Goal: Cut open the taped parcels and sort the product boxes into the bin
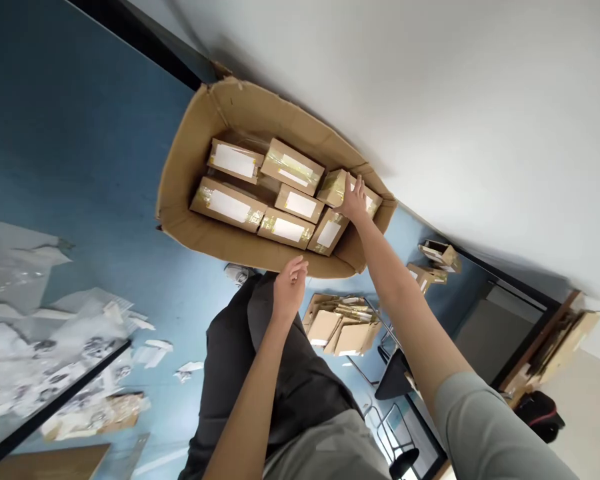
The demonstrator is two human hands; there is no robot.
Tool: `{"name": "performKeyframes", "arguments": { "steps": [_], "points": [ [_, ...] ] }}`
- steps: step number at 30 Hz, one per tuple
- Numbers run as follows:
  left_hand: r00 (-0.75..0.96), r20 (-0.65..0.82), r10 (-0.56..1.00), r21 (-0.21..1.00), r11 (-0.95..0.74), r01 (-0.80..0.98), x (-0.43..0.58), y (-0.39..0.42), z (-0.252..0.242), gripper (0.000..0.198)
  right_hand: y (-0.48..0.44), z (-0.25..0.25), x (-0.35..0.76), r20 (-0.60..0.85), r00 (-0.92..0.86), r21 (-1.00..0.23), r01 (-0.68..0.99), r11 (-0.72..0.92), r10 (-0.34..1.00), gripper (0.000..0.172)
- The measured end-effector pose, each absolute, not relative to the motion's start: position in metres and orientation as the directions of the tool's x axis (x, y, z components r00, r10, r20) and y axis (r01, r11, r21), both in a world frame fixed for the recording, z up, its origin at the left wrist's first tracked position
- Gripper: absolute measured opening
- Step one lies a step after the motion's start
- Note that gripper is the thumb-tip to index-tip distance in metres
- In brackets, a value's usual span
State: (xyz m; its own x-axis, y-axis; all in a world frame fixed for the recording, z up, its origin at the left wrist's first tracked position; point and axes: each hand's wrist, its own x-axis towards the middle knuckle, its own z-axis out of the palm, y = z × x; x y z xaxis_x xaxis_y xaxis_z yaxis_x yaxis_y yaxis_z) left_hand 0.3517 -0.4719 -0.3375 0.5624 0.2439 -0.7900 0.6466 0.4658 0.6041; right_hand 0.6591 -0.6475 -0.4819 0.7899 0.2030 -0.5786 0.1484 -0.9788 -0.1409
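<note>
A large open cardboard carton (280, 110) stands in front of me against the white wall. Inside it lie several smaller brown boxes, taped and with white labels, among them a wide box (227, 205) at the near left. My right hand (354, 200) reaches in at the right end, fingers spread over the top of a small taped box (334, 188). Part of that box is hidden under the hand. My left hand (290, 283) hovers by the carton's near rim, fingers loosely bent and holding nothing.
Flattened cardboard (343, 327) is stacked behind the carton's right side, near black chairs (397, 373). More small boxes (440, 257) sit by the wall at right. Plastic and paper packaging (70, 360) covers the blue floor (105, 187) at left.
</note>
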Motion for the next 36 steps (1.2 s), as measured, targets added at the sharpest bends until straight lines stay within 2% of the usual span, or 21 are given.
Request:
{"name": "performKeyframes", "arguments": {
  "steps": [2, 5, 7, 10, 15, 19, 23, 25, 28, 30, 32, 36],
  "points": [
    [0.581, -0.78, 0.231, 0.61, 0.482, 0.628, 0.349, -0.466, -0.343, 0.047, -0.648, -0.498, 0.67, -0.607, 0.765, -0.092, 0.201, -0.975, 0.215, 0.149],
    [0.586, -0.769, 0.255, 0.627, 0.483, 0.612, 0.334, -0.456, -0.344, 0.047, -0.649, -0.513, 0.681, -0.645, 0.711, -0.056, 0.324, -0.945, 0.282, 0.137],
    [0.569, -0.769, 0.289, 0.632, 0.47, 0.616, 0.323, -0.45, -0.345, 0.047, -0.651, -0.517, 0.684, -0.639, 0.698, -0.066, 0.367, -0.928, 0.322, 0.135],
    [0.565, -0.774, 0.285, 0.628, 0.457, 0.629, 0.312, -0.443, -0.347, 0.047, -0.652, -0.519, 0.681, -0.592, 0.723, -0.102, 0.37, -0.923, 0.355, 0.134],
    [0.58, -0.769, 0.268, 0.631, 0.46, 0.625, 0.3, -0.441, -0.338, 0.047, -0.652, -0.485, 0.649, -0.512, 0.781, -0.09, 0.366, -0.926, 0.358, 0.111],
    [0.593, -0.757, 0.277, 0.646, 0.461, 0.609, 0.29, -0.436, -0.307, 0.046, -0.643, -0.403, 0.593, -0.379, 0.841, -0.136, 0.363, -0.922, 0.387, 0.095],
    [0.601, -0.739, 0.304, 0.669, 0.429, 0.606, 0.277, -0.424, -0.259, 0.046, -0.608, -0.282, 0.514, -0.307, 0.866, -0.199, 0.345, -0.917, 0.393, 0.101],
    [0.6, -0.721, 0.347, 0.693, 0.385, 0.609, 0.266, -0.419, -0.225, 0.053, -0.583, -0.215, 0.469, -0.316, 0.843, -0.258, 0.364, -0.895, 0.435, 0.106],
    [0.639, -0.611, 0.467, 0.791, 0.32, 0.522, 0.24, -0.41, -0.163, 0.081, -0.543, -0.123, 0.403, -0.311, 0.762, -0.406, 0.433, -0.805, 0.567, 0.119],
    [0.638, -0.511, 0.576, 0.857, 0.286, 0.428, 0.216, -0.4, -0.118, 0.096, -0.513, -0.072, 0.366, -0.231, 0.72, -0.529, 0.471, -0.706, 0.654, 0.127],
    [0.576, -0.439, 0.69, 0.891, 0.253, 0.376, 0.189, -0.384, -0.077, 0.097, -0.476, -0.032, 0.339, -0.177, 0.693, -0.618, 0.474, -0.627, 0.699, 0.131],
    [0.387, -0.315, 0.867, 0.922, 0.182, 0.342, 0.15, -0.319, -0.02, 0.088, -0.364, 0.021, 0.308, -0.202, 0.576, -0.722, 0.459, -0.518, 0.792, 0.129]
  ]
}}
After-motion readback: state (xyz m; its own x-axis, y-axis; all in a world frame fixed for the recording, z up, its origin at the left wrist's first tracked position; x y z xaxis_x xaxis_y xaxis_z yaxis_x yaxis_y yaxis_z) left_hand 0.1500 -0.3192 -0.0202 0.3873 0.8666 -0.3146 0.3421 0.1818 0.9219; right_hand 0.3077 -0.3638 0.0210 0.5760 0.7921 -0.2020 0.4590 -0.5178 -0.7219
